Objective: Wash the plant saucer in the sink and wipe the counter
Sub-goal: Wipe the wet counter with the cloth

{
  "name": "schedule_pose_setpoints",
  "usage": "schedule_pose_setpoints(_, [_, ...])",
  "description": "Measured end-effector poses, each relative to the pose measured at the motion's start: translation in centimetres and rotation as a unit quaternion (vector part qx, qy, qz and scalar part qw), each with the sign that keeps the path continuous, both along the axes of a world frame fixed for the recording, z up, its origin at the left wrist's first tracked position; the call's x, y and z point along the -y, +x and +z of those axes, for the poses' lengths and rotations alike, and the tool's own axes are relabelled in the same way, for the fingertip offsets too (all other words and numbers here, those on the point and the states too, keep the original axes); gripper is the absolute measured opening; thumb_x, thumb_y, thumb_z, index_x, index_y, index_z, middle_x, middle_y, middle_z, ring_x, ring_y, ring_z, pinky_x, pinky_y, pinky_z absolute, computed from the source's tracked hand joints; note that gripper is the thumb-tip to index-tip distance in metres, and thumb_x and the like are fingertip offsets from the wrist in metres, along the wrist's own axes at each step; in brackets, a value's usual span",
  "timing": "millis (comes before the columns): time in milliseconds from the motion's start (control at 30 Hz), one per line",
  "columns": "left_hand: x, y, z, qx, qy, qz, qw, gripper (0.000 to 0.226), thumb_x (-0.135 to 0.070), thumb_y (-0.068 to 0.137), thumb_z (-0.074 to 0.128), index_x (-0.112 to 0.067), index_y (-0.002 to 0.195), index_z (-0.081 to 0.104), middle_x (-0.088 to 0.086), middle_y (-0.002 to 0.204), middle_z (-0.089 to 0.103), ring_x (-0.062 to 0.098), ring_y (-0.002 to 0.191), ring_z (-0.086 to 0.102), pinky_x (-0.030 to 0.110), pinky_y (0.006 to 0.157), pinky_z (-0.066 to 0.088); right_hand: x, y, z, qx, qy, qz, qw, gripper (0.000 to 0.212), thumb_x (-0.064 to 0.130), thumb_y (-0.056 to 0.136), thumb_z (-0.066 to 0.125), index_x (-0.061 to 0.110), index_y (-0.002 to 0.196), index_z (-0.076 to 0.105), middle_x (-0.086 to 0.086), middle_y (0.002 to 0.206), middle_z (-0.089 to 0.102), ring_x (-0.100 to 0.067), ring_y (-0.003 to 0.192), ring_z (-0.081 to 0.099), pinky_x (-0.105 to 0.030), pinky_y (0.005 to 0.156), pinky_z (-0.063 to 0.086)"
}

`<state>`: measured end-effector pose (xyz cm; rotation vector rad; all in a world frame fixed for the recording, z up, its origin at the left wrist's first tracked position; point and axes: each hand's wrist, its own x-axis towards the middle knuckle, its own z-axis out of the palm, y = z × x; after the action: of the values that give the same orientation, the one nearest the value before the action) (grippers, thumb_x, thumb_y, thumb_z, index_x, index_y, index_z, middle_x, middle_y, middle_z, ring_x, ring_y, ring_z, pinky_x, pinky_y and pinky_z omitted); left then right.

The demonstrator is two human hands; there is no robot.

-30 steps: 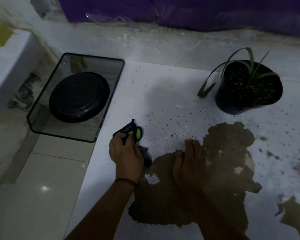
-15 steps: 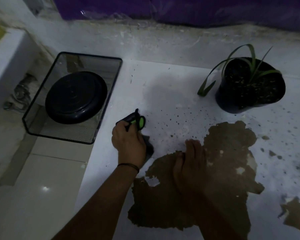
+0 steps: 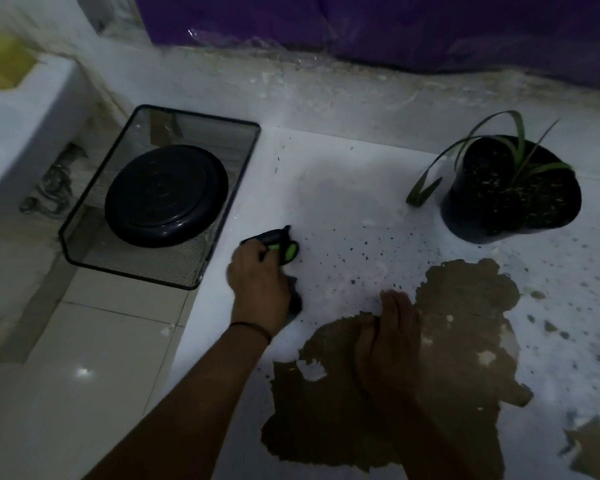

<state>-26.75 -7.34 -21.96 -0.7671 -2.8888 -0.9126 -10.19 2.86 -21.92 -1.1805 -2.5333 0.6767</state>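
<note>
The left hand [image 3: 260, 289], clamped on a dark cloth [image 3: 281, 249], has edged up the speckled worktop [image 3: 343, 209] since a second ago, so wiping proceeds, while the right hand [image 3: 388, 344] lies flat and the saucer [image 3: 167, 195] sits in the mesh basket [image 3: 84, 216].

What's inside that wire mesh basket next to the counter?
A round black plant saucer lies in the wire mesh basket, apparently upside down. Whatever is beneath the saucer is hidden; elsewhere only mesh shows.
</note>
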Motion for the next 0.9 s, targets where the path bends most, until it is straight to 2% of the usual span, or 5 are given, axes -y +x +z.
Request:
schedule_pose_setpoints(233, [0.0,5.1,0.4,0.047,0.016,0.028,0.998,0.042,-0.012,0.071,0.033,0.004,0.087,0.068,0.022,0.09,0.064,0.031,0.088,0.051,0.038,0.07,0.045,0.2,0.1,0.2,-0.01,-0.015,-0.001,1.0,0.049,0.025,0.089,0.038,-0.002,0.128,0.049,-0.024,0.135,0.049,-0.037,0.131,0.04,-0.056,0.109,0.032])
schedule_pose_setpoints(433, [4.6,4.0,3.6,0.137,0.128,-0.008,0.982,0.044,-0.03,0.091,0.045,-0.002,0.122,0.058,0.006,0.121,0.052,0.016,0.114,0.046,0.01,0.099,0.031,0.4,0.4,1.6,-0.015,-0.04,0.007,0.999,0.053,0.033,0.091,0.038,0.004,0.135,0.045,-0.02,0.142,0.042,-0.034,0.136,0.032,-0.058,0.11,0.028])
schedule_pose_setpoints(667, [13.1,4.6,0.3,0.134,0.06,0.055,0.988,0.042,-0.006,0.091,0.044,0.0,0.133,0.047,0.018,0.138,0.048,0.025,0.129,0.042,0.032,0.11,0.029,5.9,-5.3,5.2,0.083,-0.082,0.196,0.974,0.073,0.059,0.088,0.037,0.022,0.149,0.019,-0.009,0.157,0.017,-0.027,0.142,0.02,-0.039,0.116,0.017])
schedule_pose_setpoints(767, [13.3,4.6,0.7,0.152,0.135,0.081,0.976,0.04,-0.005,0.092,0.041,0.003,0.131,0.049,0.016,0.134,0.051,0.019,0.125,0.043,0.016,0.108,0.027,8.4,-8.1,4.9,0.185,-0.05,0.202,0.96,0.069,0.04,0.097,0.04,0.015,0.151,0.004,-0.018,0.158,0.0,-0.031,0.143,0.016,-0.037,0.116,0.015])
schedule_pose_setpoints(900, [13.6,4.7,1.4,0.211,0.218,0.122,0.945,0.037,-0.009,0.098,0.039,-0.007,0.135,0.046,0.001,0.132,0.051,0.013,0.124,0.046,0.0,0.1,0.028,12.0,-8.5,5.2,0.202,-0.111,0.239,0.943,0.06,0.022,0.098,0.042,0.011,0.15,0.013,-0.019,0.154,0.016,-0.034,0.137,0.027,-0.041,0.114,0.024])
